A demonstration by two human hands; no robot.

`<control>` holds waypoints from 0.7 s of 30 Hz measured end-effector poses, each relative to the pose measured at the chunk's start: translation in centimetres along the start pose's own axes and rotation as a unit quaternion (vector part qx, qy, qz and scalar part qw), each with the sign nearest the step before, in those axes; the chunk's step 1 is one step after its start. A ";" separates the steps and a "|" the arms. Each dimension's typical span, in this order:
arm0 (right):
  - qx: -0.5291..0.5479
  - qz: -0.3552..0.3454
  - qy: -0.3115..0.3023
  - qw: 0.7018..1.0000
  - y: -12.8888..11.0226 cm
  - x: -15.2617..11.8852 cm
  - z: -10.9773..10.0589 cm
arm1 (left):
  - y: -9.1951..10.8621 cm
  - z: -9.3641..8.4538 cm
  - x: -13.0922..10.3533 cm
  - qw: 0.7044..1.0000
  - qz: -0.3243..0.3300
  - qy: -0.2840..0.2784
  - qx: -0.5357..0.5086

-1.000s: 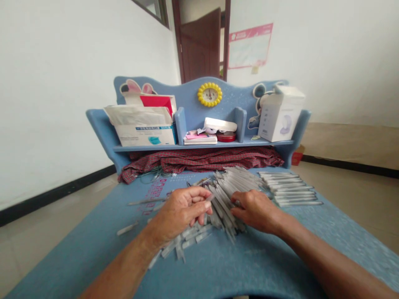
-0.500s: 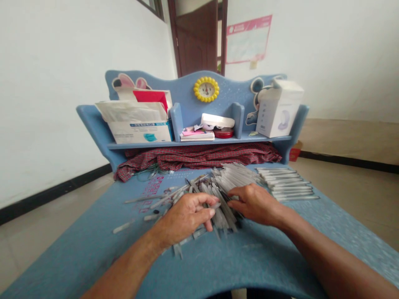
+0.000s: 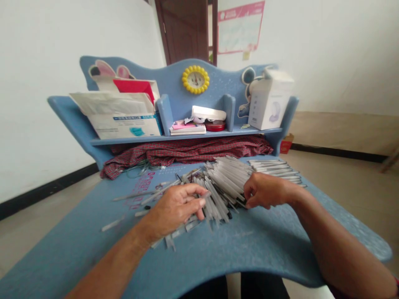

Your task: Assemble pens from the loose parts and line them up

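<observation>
A pile of thin translucent tubes (image 3: 224, 176), some with dark ends, lies on the blue desk. My left hand (image 3: 183, 204) is over the left part of the pile, thumb and fingers pinched on a small clear piece (image 3: 205, 194). At the pile's right edge, my right hand (image 3: 262, 191) has its fingers closed at the dark end of a tube; its grip is partly hidden. Behind my right hand is a neat row of pens (image 3: 277, 168). A few loose clear pieces (image 3: 112, 223) lie to the left.
The blue desk (image 3: 218, 257) has a raised shelf at the back with a mask box (image 3: 124, 126), papers (image 3: 187, 128), a red round tin (image 3: 215, 125) and a white box (image 3: 270, 99). A checked cloth (image 3: 187, 151) lies under the shelf. A yellow clock (image 3: 195, 79) hangs above.
My right hand has moved right and nearer to me, from the middle of the pile to its right edge. My left hand keeps its pinch. The camera view has shifted.
</observation>
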State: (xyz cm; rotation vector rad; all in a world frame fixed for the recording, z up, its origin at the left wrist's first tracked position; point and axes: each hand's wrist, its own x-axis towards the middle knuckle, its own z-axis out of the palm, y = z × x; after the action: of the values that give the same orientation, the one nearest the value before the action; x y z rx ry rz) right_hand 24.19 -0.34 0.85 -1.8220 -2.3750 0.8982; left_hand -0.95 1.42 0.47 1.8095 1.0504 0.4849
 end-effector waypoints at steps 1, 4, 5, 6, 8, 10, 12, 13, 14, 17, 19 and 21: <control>-0.026 0.005 -0.005 1.000 -0.2 0.0 0.2 | 0.1 -0.1 -0.1 1.000 0.005 0.007 -0.003; -0.131 0.001 0.018 0.991 -1.0 0.3 0.8 | 0.3 -0.5 -0.3 1.000 0.015 0.023 -0.010; -0.167 -0.004 0.032 0.985 -1.2 0.4 1.0 | 0.4 -0.7 -0.3 0.999 0.018 0.030 -0.011; -0.196 -0.004 0.046 0.979 -1.5 0.5 1.2 | 0.4 -0.8 -0.4 0.999 0.019 0.036 -0.011; -0.230 0.004 0.065 0.971 -1.9 0.5 1.4 | 0.4 -0.9 -0.5 0.999 0.019 0.043 -0.011; -0.245 0.019 0.070 0.967 -2.3 0.4 1.6 | 0.4 -1.0 -0.5 0.999 0.019 0.045 -0.007; -0.260 0.030 0.072 0.962 -2.5 0.2 1.7 | 0.4 -1.0 -0.5 0.999 0.017 0.045 -0.001; -0.267 0.034 0.070 0.960 -2.6 0.1 1.7 | 0.4 -1.0 -0.5 0.999 0.016 0.046 0.002; -0.274 0.037 0.067 0.959 -2.7 0.1 1.7 | 0.3 -1.0 -0.5 0.999 0.016 0.046 0.004; -0.282 0.033 0.057 0.957 -2.7 -0.1 1.7 | 0.2 -0.9 -0.5 0.999 0.019 0.046 0.003; -0.281 0.028 0.051 0.958 -2.6 0.0 1.9 | 0.1 -0.9 -0.5 0.999 0.021 0.048 0.002; -0.280 0.028 0.047 0.958 -2.6 0.1 2.0 | 0.1 -0.9 -0.4 0.999 0.022 0.048 0.002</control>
State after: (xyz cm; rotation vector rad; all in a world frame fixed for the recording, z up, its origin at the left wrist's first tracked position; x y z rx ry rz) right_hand 21.21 -1.52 0.27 -2.0399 -2.7139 0.1199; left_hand -1.77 1.51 1.02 1.8307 1.0787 0.6017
